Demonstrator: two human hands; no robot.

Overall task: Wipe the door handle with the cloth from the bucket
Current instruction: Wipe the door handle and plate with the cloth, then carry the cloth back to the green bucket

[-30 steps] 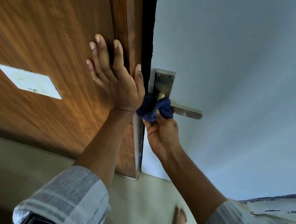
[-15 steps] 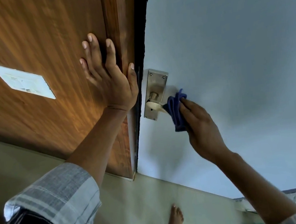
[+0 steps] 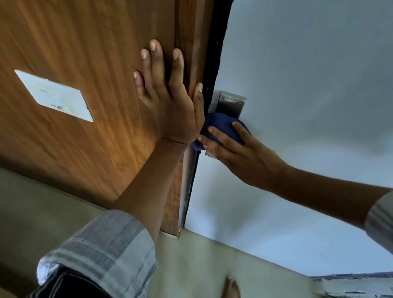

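Wiping is underway: the right hand [image 3: 238,153], fingers spread, presses the blue cloth [image 3: 220,125] over the door handle [image 3: 230,104], hiding its lever. Left of the handle, the left hand [image 3: 171,102] rests open-palmed on the wooden door [image 3: 65,53]. No bucket is visible.

Your wooden door [image 3: 55,37] carried a white plate [image 3: 55,96] on its face and a metal handle plate [image 3: 230,103] at its edge; your bare foot [image 3: 230,292] stood on the pale floor [image 3: 193,269].
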